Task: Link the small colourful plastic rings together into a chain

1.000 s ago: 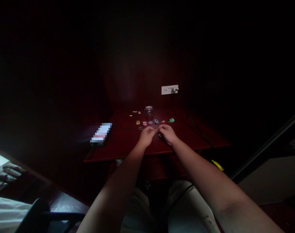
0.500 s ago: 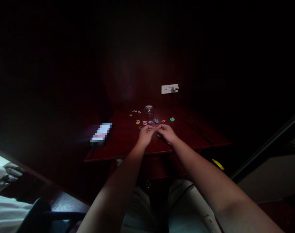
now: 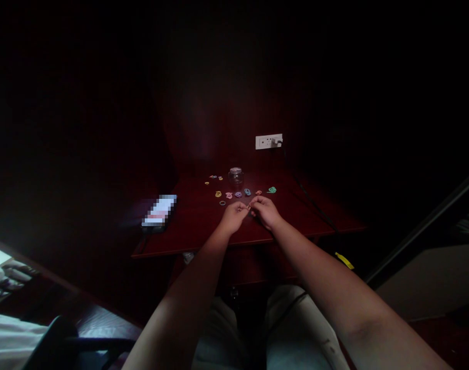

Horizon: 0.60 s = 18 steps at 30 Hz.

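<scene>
My left hand and my right hand meet fingertip to fingertip just above the dark red desk. Both are closed in a pinch on one small pinkish hair tie, mostly hidden by the fingers. Beyond them lies a row of hair tie bunches: yellow, pink, purple, blue, red-pink and green. A single greyish hair tie rests beside my left hand. Behind the row stands a clear lidded jar.
Several loose hair ties lie at the back left. A lit phone, blurred out, is at the left edge. A white wall socket holds a plug, and its dark cable runs down the right side. A yellow tag hangs lower right.
The pink ring that showed between my fingertips is now drawn in and almost covered by them. Both hands stay nearly in place, and the view has shifted slightly.
</scene>
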Motion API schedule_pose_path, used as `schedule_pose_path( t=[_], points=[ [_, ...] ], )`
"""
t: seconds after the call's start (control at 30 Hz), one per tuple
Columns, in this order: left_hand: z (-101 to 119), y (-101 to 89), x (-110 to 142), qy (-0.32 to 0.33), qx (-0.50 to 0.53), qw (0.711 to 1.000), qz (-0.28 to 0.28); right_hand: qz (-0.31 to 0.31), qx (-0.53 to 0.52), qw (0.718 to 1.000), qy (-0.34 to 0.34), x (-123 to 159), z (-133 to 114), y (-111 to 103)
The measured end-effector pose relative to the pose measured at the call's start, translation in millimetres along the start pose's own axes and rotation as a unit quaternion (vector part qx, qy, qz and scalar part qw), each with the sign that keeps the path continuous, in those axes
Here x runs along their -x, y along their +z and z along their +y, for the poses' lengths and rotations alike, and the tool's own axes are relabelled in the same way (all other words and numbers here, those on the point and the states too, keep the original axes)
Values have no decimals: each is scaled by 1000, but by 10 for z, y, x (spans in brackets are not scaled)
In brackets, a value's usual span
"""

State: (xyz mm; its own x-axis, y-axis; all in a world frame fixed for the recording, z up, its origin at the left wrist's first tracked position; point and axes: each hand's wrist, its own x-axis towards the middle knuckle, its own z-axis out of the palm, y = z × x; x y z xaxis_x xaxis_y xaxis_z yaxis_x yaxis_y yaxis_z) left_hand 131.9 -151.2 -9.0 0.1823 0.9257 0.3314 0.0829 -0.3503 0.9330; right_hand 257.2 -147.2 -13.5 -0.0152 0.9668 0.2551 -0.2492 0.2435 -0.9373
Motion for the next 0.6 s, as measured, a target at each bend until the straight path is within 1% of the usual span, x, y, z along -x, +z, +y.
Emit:
schedule_pose_path(
  t=[0.27,0.47,0.6],
  points=[
    [-6,5,0,-1,-12,1000,15,-11,7,1000,-7,13,1,0],
    [-56,-10,-18,4,-19,1000,4,-7,16,1000,-9,5,-2,3],
    [-51,-4,-13,3,-20,1000,12,-11,28,1000,-8,24,-21,14]
  ],
)
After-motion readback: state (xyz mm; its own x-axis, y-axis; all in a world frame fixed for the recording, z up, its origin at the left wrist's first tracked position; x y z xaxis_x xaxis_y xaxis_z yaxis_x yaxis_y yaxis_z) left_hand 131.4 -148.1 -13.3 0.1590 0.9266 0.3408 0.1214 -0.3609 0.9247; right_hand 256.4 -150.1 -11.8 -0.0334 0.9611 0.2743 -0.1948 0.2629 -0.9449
